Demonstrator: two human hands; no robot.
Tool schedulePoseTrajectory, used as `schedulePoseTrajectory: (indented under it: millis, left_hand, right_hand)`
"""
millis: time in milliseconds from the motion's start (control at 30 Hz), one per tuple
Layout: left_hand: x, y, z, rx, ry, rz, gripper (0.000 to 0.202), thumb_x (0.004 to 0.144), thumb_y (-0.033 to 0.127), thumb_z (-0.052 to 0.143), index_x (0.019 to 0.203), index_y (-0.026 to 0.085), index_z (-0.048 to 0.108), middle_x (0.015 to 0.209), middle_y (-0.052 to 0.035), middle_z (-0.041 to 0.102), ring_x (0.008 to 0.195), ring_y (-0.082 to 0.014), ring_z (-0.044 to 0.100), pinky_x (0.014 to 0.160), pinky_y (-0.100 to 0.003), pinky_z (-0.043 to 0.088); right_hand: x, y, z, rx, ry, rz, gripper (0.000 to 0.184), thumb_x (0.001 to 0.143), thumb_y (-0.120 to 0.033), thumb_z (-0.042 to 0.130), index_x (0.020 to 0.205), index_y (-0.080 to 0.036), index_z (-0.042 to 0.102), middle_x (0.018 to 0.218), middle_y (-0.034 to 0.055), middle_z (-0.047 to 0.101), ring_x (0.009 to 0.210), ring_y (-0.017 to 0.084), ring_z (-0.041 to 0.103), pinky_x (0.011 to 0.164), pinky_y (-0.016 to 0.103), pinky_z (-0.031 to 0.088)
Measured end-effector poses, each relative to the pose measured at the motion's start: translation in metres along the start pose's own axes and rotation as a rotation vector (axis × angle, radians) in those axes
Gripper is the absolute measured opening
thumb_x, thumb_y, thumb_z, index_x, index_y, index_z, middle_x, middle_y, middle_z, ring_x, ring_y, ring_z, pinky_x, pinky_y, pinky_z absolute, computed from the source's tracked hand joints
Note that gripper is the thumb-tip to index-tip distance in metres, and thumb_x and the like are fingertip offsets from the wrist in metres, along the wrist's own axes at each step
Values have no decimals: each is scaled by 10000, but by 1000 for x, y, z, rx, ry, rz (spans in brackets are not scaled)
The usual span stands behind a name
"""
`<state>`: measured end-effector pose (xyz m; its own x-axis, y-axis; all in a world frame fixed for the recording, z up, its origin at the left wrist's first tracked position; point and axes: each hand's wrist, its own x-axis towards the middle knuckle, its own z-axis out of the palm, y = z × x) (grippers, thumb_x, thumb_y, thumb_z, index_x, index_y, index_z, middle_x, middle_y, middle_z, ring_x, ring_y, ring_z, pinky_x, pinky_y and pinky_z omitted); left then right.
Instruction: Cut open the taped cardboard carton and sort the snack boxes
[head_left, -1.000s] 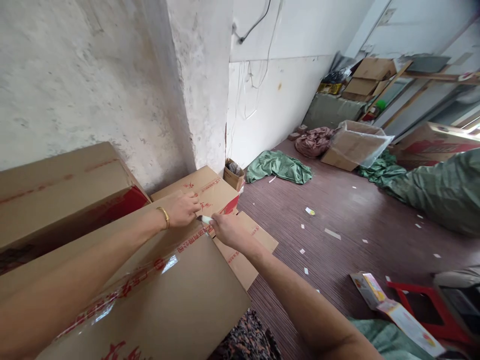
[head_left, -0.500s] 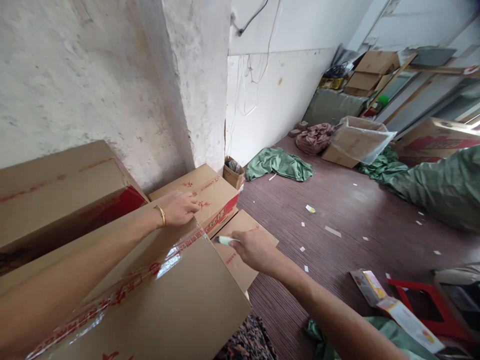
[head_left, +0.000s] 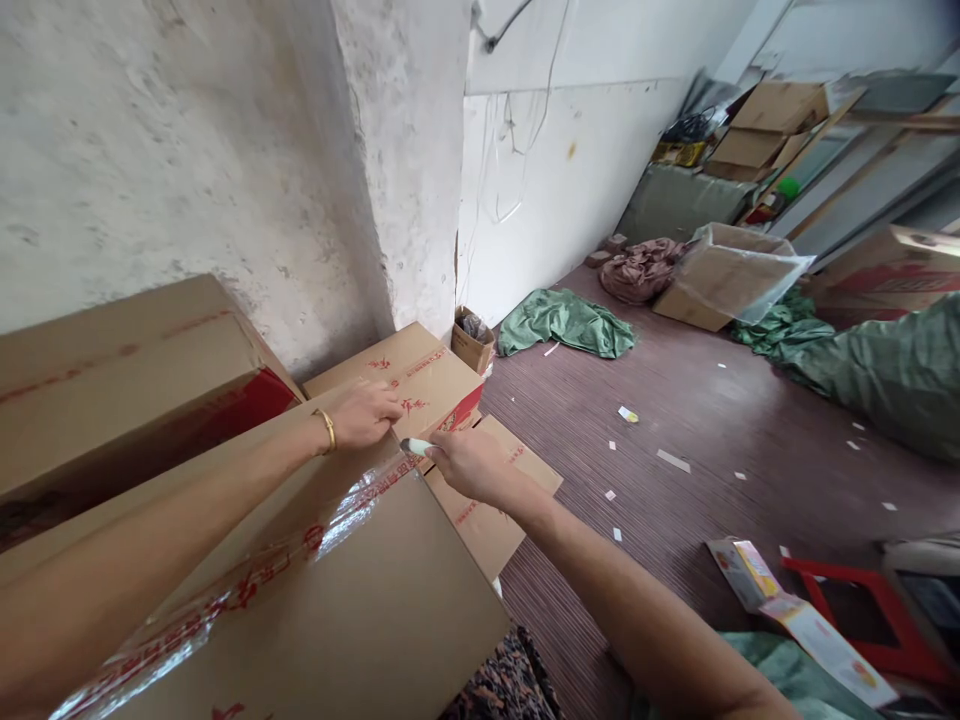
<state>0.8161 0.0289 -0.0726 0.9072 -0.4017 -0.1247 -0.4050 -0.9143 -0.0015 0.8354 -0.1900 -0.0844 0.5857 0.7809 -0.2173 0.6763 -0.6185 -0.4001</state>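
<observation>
Where glossy red-printed tape [head_left: 352,512] crosses the matt, flat-faced cardboard carton [head_left: 397,595] before the person, the right hand [head_left: 474,466] is closed around a slim pale-handled tool [head_left: 418,447] at the far edge; the left hand [head_left: 366,415] curls there, its grip indeterminable

The left hand [head_left: 364,415] rests on a taped carton [head_left: 375,600]. The right hand [head_left: 471,465] holds a pale tool [head_left: 418,447] at its far edge.
</observation>
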Motion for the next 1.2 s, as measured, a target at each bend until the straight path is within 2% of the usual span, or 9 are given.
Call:
schedulePoseTrajectory:
  millis: [200, 367, 533, 600, 733, 867, 933, 1033, 1200]
  left_hand:
    - [-2, -3, 2, -12, 55, 34, 241, 785, 79, 425, 578, 165, 513, 671, -30, 578, 706, -165, 434, 643, -344, 284]
    - [-6, -1, 9, -76, 88, -23, 244, 785, 73, 402, 599, 167, 529, 700, -52, 579, 753, -182, 463, 697, -340, 357]
    - [-54, 50, 9, -345, 241, -344, 272, 789, 131, 423, 893, 165, 672, 988, -90, 639, 958, -217, 534, 903, -381, 411]
    - [-78, 91, 8, -629, 297, -541, 302, 862, 265, 406, 920, 162, 684, 999, -101, 643, 927, -202, 574, 889, -362, 436]
    - [-109, 158, 13, -1231, 553, -716, 566, 898, 593, 294, 953, 176, 672, 948, -97, 656, 885, -173, 612, 829, -304, 479]
    - [-155, 183, 11, -1643, 805, -1090, 585, 801, 695, 426, 918, 155, 615, 598, -6, 535, 450, -104, 469, 446, -228, 378]
    - [-197, 185, 4, -1673, 993, -1176, 558, 773, 700, 465, 843, 156, 571, 602, -11, 549, 429, -97, 458, 425, -221, 368]
    - [-277, 181, -5, -1447, 1234, -1362, 508, 793, 655, 451, 846, 158, 539, 660, -46, 599, 538, -131, 551, 533, -252, 454]
    - [-396, 179, 24, -828, 955, -1815, 523, 818, 599, 351, 826, 147, 614, 647, -24, 535, 564, -135, 467, 521, -252, 342]
  right_hand:
    - [-43, 23, 6, 113, -50, -60, 243, 955, -285, 431, 910, -180, 645, 794, 50, 677, 700, 152, 581, 593, 259, 263]
    - [-76, 52, 12, 457, -118, 6, 265, 897, -321, 441, 710, -182, 565, 641, 0, 542, 591, 117, 443, 575, 246, 273]
    - [-72, 47, 21, 1066, 132, 268, 503, 723, -698, 548, 673, -202, 480, 537, -52, 357, 481, 89, 319, 461, 219, 235]
    - [-63, 24, 28, 1283, 37, 304, 570, 645, -754, 618, 736, -199, 521, 532, -59, 365, 447, 74, 302, 420, 201, 214]
    - [-48, -50, 52, 1472, -408, 185, 591, 624, -767, 655, 725, -207, 499, 517, -42, 423, 386, 63, 293, 359, 192, 175]
    - [-52, -129, 82, 1464, -692, 72, 628, 680, -833, 529, 775, -213, 491, 562, -26, 485, 397, 88, 410, 352, 185, 228]
    - [-55, -159, 94, 1302, -787, -40, 667, 700, -861, 446, 843, -215, 525, 623, -4, 539, 426, 117, 486, 353, 202, 278]
    - [-47, -193, 105, 860, -668, -432, 511, 818, -692, 469, 914, -206, 596, 839, 67, 652, 702, 195, 636, 565, 291, 493]
    - [-6, -255, 111, 275, -246, -925, 391, 981, -294, 294, 1170, -162, 610, 1274, 120, 597, 1174, 216, 537, 1031, 365, 394]
